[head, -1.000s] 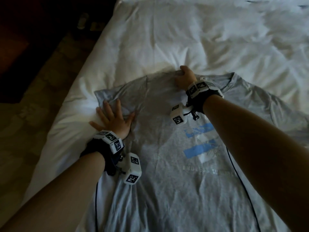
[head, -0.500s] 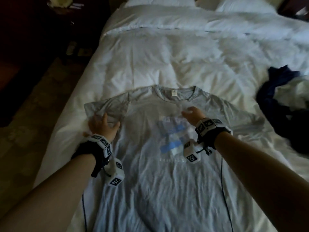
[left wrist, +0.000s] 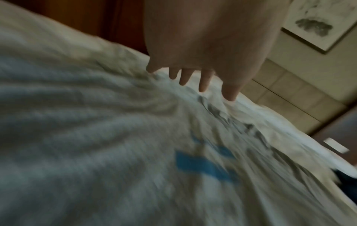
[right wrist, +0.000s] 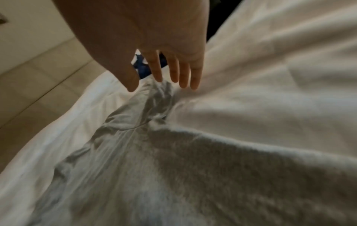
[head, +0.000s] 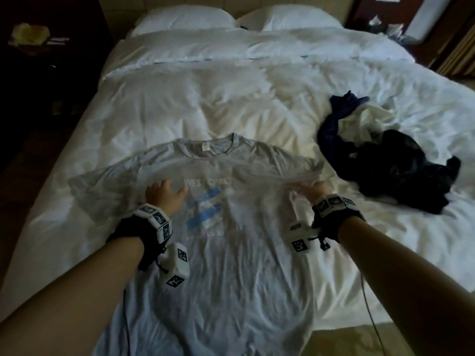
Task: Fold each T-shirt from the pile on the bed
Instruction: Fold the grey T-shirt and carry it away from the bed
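A grey T-shirt with a blue print lies face up and spread out on the white bed, collar at the far side. My left hand lies on its chest just left of the print, fingers straight; in the left wrist view the left hand hovers close over the wrinkled cloth. My right hand is at the shirt's right sleeve. In the right wrist view the right hand has straight, spread fingers just above the bunched sleeve, holding nothing.
A pile of dark blue, black and white garments lies on the white duvet to the right of the shirt. Two pillows sit at the headboard. Dark floor runs along the left bed edge.
My right hand moved from the collar across the chest out to the right sleeve. My left hand moved from the left sleeve onto the chest. The view has lifted toward the headboard.
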{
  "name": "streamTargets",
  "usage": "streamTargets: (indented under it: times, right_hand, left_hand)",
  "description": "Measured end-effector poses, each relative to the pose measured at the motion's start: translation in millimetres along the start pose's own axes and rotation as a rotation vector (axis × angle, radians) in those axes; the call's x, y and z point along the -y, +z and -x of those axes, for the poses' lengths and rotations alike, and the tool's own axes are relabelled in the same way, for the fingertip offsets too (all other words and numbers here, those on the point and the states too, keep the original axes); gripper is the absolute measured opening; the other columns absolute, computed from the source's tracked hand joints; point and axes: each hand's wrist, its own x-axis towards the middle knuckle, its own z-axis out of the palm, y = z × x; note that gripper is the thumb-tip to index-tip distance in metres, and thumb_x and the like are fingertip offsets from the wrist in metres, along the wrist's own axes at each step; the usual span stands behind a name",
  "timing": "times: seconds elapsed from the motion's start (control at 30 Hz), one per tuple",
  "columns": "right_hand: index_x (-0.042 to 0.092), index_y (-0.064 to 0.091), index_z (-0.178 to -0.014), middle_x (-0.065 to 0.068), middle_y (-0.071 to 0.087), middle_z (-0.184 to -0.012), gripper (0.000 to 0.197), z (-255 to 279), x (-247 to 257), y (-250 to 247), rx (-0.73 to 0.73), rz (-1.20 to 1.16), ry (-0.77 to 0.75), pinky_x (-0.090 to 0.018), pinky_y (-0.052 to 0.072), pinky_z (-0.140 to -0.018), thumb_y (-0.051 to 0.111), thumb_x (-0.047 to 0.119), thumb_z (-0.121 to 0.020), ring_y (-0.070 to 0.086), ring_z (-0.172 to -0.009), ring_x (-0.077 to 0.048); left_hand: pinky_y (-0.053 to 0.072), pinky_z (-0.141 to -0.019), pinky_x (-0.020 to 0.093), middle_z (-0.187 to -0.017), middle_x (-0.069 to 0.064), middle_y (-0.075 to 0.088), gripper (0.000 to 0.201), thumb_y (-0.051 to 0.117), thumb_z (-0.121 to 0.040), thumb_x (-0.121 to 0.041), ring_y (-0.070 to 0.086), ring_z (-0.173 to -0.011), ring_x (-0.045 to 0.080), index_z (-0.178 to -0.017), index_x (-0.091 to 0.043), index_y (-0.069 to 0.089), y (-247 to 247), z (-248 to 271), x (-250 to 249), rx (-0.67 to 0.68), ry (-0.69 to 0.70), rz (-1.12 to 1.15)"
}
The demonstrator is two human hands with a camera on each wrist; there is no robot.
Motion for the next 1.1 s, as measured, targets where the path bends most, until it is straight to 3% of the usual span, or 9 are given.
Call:
streamTargets:
  times: [0.1, 0.17, 0.3, 0.4, 0.5, 0.63, 0.77, 0.97, 1.1]
  right_hand:
    - [0.007, 0.067, -0.075, -0.014, 0.067, -0.089, 0.038, -13.6, -19.4, -6.3, 0.041, -0.289, 0.133, -0.042, 0.052, -0.076, 0.078, 0.042, -0.064, 0.063, -0.082, -0.032]
    - [0.007, 0.068, -0.081, -0.013, 0.069, -0.08, 0.048, -31.0, -29.5, -4.4, 0.037, -0.422, 0.188, -0.049, 0.054, -0.075, 0.079, 0.046, -0.055, 0.065, -0.077, -0.032]
    - [0.006, 0.069, -0.102, -0.016, 0.072, -0.094, 0.076, -88.2, -48.9, 15.4, 0.046, -0.603, 0.163, -0.038, 0.054, -0.074, 0.075, 0.059, -0.048, 0.065, -0.073, -0.028]
    - [0.008, 0.067, -0.105, -0.017, 0.071, -0.099, 0.093, -92.7, -37.5, 20.9, 0.142, -0.698, 0.215, -0.049, 0.055, -0.082, 0.078, 0.069, -0.036, 0.07, -0.086, -0.034]
    - [0.008, 0.068, -0.1, -0.016, 0.072, -0.093, 0.092, -86.1, -22.7, 16.9, 0.244, -0.697, 0.205, -0.043, 0.054, -0.078, 0.078, 0.073, -0.036, 0.068, -0.085, -0.033]
    - [0.01, 0.061, -0.086, -0.005, 0.068, -0.059, 0.04, -73.1, -4.1, 10.9, 0.243, -0.649, 0.158, -0.035, 0.045, -0.063, 0.063, 0.049, -0.083, 0.059, -0.062, -0.023]
    - [0.007, 0.059, -0.087, -0.003, 0.062, -0.048, 0.02, -51.8, 18.4, 17.9, 0.208, -0.729, 0.132, -0.023, 0.049, -0.041, 0.055, 0.025, -0.094, 0.06, -0.041, -0.016]
    - [0.009, 0.057, -0.074, -0.008, 0.055, -0.067, 0.019, -12.1, 85.6, 57.9, 0.162, -0.785, -0.075, -0.028, 0.044, -0.048, 0.055, 0.02, -0.09, 0.054, -0.055, -0.02]
    - [0.004, 0.058, -0.084, -0.01, 0.058, -0.077, 0.019, 26.5, 141.5, 99.2, 0.209, -0.746, -0.223, -0.037, 0.047, -0.07, 0.05, 0.019, -0.094, 0.057, -0.071, -0.024]
  left_hand:
    - [0.038, -0.103, 0.044, -0.135, 0.021, 0.05, 0.053, 0.054, -0.093, -0.039, 0.047, -0.123, 0.037, -0.132, -0.003, 0.048, 26.6, 4.0, -20.2, 0.043, 0.065, 0.057]
    - [0.04, -0.102, 0.042, -0.135, 0.02, 0.05, 0.053, 0.055, -0.093, -0.037, 0.048, -0.123, 0.036, -0.134, -0.003, 0.047, 41.5, 1.9, -26.3, 0.073, 0.069, 0.084]
    - [0.039, -0.104, 0.044, -0.136, 0.02, 0.05, 0.053, 0.058, -0.092, -0.032, 0.048, -0.124, 0.035, -0.135, -0.003, 0.046, 62.4, -10.2, -26.3, 0.105, 0.053, 0.147]
    - [0.04, -0.1, 0.043, -0.128, 0.023, 0.053, 0.04, 0.063, -0.089, -0.021, 0.049, -0.119, 0.037, -0.121, 0.001, 0.056, 72.2, -15.6, -23.7, -0.04, 0.13, 0.133]
    - [0.036, -0.1, 0.041, -0.124, 0.023, 0.053, 0.03, 0.065, -0.084, -0.01, 0.045, -0.119, 0.037, -0.111, 0.003, 0.061, 75.2, -16.1, -21.2, -0.183, 0.2, 0.124]
    - [0.035, -0.101, 0.039, -0.13, 0.021, 0.047, 0.031, 0.062, -0.084, -0.004, 0.042, -0.122, 0.036, -0.115, 0.001, 0.061, 74.0, -17.4, -13.1, -0.197, 0.197, 0.173]
    - [0.034, -0.103, 0.041, -0.133, 0.022, 0.045, 0.034, 0.059, -0.087, -0.004, 0.041, -0.124, 0.036, -0.12, 0.001, 0.056, 65.2, -18.3, -6.0, -0.226, 0.169, 0.213]
    - [0.032, -0.107, 0.044, -0.141, 0.022, 0.04, 0.051, 0.059, -0.09, -0.01, 0.037, -0.13, 0.037, -0.138, -0.002, 0.041, 33.8, -23.4, 17.6, -0.265, 0.087, 0.268]
    - [0.033, -0.105, 0.043, -0.135, 0.025, 0.044, 0.047, 0.059, -0.09, -0.009, 0.042, -0.126, 0.039, -0.133, 0.003, 0.045, 1.9, -24.9, 53.9, -0.34, 0.045, 0.319]
